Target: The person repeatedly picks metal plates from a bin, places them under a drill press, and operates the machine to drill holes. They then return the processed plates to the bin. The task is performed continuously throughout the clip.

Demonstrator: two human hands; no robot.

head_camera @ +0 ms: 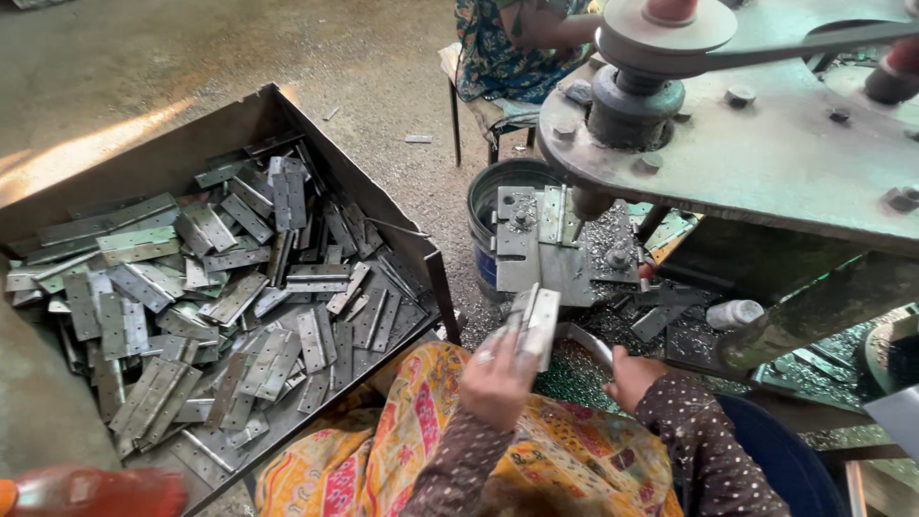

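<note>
One grey hinge (pixel 533 324) in left hand (pixel 495 383), beside blue bucket (pixel 486 258).

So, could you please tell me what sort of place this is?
Probably a small metalworking workshop: a metal bin heaped with hinges, a belt-driven drill press, and the left hand holding a hinge near its jig.

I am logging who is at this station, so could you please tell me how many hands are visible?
2: the left hand holds a metal hinge near the drill jig; the right hand rests beside the machine table. The seated co-worker's hands are hidden.
</note>
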